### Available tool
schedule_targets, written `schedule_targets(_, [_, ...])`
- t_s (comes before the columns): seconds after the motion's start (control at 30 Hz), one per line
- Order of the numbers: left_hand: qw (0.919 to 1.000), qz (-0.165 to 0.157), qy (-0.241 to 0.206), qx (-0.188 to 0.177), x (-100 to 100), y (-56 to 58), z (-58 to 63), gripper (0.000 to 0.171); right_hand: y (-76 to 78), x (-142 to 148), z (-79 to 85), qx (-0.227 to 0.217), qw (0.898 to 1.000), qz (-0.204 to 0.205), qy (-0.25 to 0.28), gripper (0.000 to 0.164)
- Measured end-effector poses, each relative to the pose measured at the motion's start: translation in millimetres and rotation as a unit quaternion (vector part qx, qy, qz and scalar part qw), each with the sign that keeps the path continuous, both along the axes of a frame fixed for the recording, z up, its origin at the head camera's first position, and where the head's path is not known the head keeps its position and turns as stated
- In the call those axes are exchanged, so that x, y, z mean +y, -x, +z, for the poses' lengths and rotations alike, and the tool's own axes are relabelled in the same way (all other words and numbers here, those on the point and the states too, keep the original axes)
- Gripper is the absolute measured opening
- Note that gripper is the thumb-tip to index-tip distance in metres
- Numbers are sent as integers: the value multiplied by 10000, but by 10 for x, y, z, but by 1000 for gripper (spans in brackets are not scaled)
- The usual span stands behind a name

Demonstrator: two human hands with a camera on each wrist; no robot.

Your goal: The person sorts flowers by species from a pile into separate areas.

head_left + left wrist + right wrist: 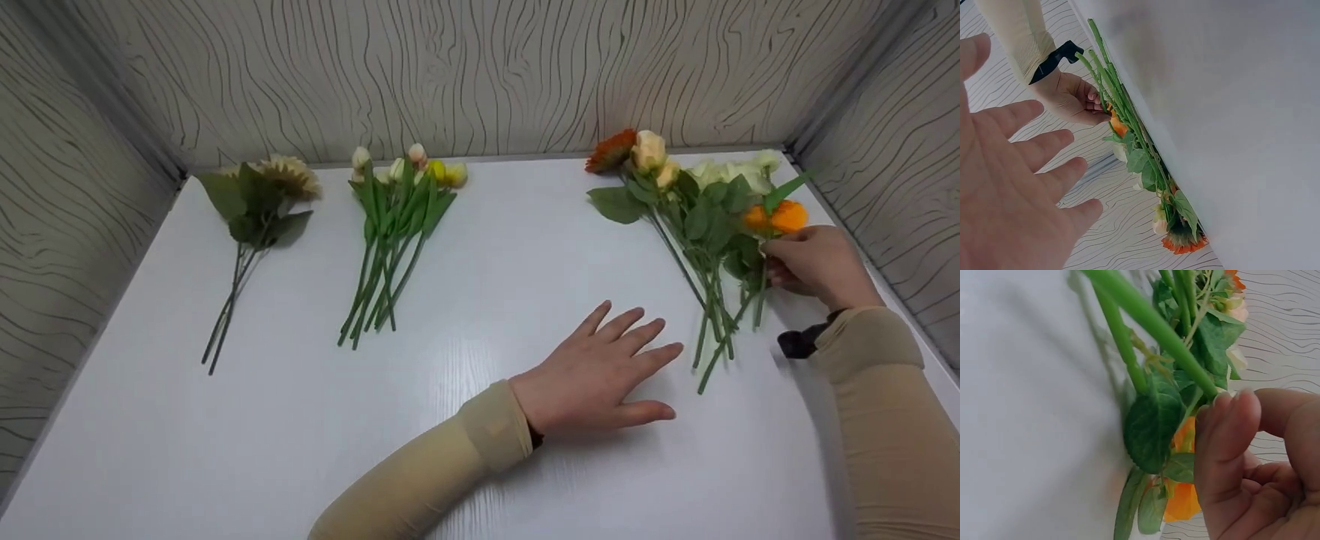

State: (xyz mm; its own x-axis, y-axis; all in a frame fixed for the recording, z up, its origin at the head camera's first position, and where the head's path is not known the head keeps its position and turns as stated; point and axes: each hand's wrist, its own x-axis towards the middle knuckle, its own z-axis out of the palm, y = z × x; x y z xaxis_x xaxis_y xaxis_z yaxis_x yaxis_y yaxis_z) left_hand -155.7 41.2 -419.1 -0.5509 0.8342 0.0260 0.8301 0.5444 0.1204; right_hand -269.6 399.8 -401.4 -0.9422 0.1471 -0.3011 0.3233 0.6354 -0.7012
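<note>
My right hand (pixel 821 262) pinches a green flower stem (pixel 1174 349) between thumb and fingertips, at the right side of the right-hand flower bunch. An orange flower (pixel 780 217) shows just above those fingers in the head view and partly behind them in the right wrist view. The same bunch has a rust-orange flower (pixel 611 151), peach roses (pixel 649 152) and pale blooms near the back, with stems (pixel 718 330) crossing toward me. My left hand (pixel 596 367) is held over the table with fingers spread, holding nothing, left of the stem ends.
Several tulips (pixel 405 202) in white, pink and yellow lie at the back centre-left. Farther left are cream flowers (pixel 289 176) with dark leaves and long stems. Wood-patterned panels (pixel 480 75) enclose the white table (pixel 262 450) at the back and sides.
</note>
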Motion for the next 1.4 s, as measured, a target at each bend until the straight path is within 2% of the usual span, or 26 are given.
schedule_targets(0.13, [9999, 25, -125, -75, -14, 18, 6, 72, -49, 8, 76, 168, 9998, -48, -23, 52])
schedule_targets(0.23, [9991, 129, -376, -163, -33, 59, 13, 67, -86, -29, 125, 327, 9993, -121, 132, 53])
schedule_targets(0.33, [9948, 361, -920, -227, -64, 120, 27, 57, -117, -138, 157, 553, 9975, -181, 406, 52])
schedule_targets(0.4, [9869, 613, -1441, -388, -96, 168, 42, 47, -135, -256, 164, 763, 9951, -164, 613, 51])
schedule_targets(0.43, [9804, 779, -1728, -532, -119, 191, 50, 42, -136, -334, 164, 870, 9933, -145, 746, 51])
schedule_targets(0.5, [9618, 1121, -2301, -970, -169, 241, 66, 34, -145, -513, 162, 1070, 9887, -70, 1047, 49])
schedule_targets(0.6, [9206, 1609, -3078, -1786, -242, 312, 86, 27, -167, -822, 170, 1205, 9782, 99, 1688, 46])
schedule_targets(0.67, [8954, 1858, -3402, -2190, -280, 357, 93, 26, -195, -1032, 195, 1169, 9707, 247, 2084, 47])
schedule_targets(0.73, [8775, 2059, -3573, -2450, -304, 397, 91, 25, -229, -1224, 226, 1081, 9610, 414, 2513, 48])
schedule_targets(0.8, [8674, 2222, -3621, -2591, -319, 430, 85, 25, -260, -1386, 248, 1047, 9490, 617, 2910, 50])
schedule_targets(0.97, [8535, 2384, -3741, -2733, -348, 470, 83, 21, -312, -1644, 255, 1149, 9247, 1082, 3463, 44])
schedule_targets(1.1, [8471, 2308, -3814, -2894, -339, 466, 102, 11, -326, -1718, 218, 1267, 9160, 1199, 3614, 40])
schedule_targets(1.23, [8506, 2241, -3723, -2962, -343, 460, 119, 6, -330, -1736, 203, 1266, 9116, 1176, 3729, 41])
schedule_targets(1.4, [8719, 2131, -3294, -2929, -377, 464, 138, 6, -309, -1697, 222, 1204, 9008, 991, 4053, 40])
